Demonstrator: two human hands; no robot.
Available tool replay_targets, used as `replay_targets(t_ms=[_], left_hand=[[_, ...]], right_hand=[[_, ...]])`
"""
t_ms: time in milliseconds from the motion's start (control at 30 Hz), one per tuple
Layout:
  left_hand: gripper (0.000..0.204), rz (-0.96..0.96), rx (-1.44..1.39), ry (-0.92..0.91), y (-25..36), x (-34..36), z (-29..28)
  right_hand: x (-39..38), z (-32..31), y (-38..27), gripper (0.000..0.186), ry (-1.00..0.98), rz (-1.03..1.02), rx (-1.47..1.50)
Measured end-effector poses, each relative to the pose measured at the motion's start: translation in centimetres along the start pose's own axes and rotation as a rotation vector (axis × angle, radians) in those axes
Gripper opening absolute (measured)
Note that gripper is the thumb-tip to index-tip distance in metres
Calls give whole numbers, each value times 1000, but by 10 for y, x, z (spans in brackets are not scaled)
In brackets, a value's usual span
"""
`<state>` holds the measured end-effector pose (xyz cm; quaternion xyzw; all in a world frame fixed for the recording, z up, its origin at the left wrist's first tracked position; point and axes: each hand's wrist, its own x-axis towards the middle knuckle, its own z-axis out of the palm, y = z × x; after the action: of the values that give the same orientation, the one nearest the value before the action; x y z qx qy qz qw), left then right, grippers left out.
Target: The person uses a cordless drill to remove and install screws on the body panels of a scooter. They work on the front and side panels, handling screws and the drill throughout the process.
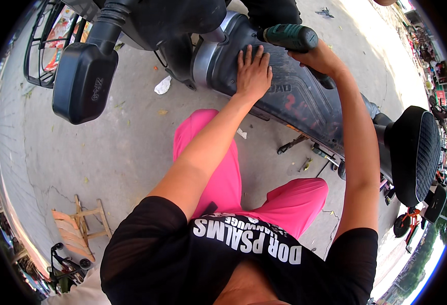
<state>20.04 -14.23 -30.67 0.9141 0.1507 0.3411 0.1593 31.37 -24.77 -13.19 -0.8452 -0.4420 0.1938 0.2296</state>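
Drill (pixel 290 36), green and black, is sitting in the right hand (pixel 323 59), above the far edge of the scooter's footboard (pixel 304 109). Right hand is wrapping its handle; nose is pointing left. Can't tell if the tip is touching anything, it's blending into dark plastic. Left hand (pixel 254 73) is lying palm down on the footboard near its front end, fingers spreading a bit, gripping nothing. Hands are working apart, drill side to the right.

Around the footboard: black mirror (pixel 85 81) is hanging left of it, wire basket (pixel 41 47) beyond that. Seat (pixel 415 152) is sitting off its right end. White scrap (pixel 163 85) is lying on the ground left of it. Pink trouser legs (pixel 205 152) are bending just on its near side. Wooden chair (pixel 81 226) is standing well apart from it, lower left.
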Motion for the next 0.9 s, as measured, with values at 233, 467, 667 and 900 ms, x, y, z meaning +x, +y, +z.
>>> replay_targets(t_ms=[233,467,667,900], left_hand=[[40,-10,3,-25,-1,-1,5],[42,-24,26,-38,1,1,-1],[41,-8,25,-25,0,1,2],[41,2,0,-33,-1,0,2]], right_hand=[[23,-10,-19,30,-92,45,1],[59,-34,-41,40,-169,195,151],[87,-32,-78,28,-348,304,188],[72,-30,-73,30,-231,433,283]])
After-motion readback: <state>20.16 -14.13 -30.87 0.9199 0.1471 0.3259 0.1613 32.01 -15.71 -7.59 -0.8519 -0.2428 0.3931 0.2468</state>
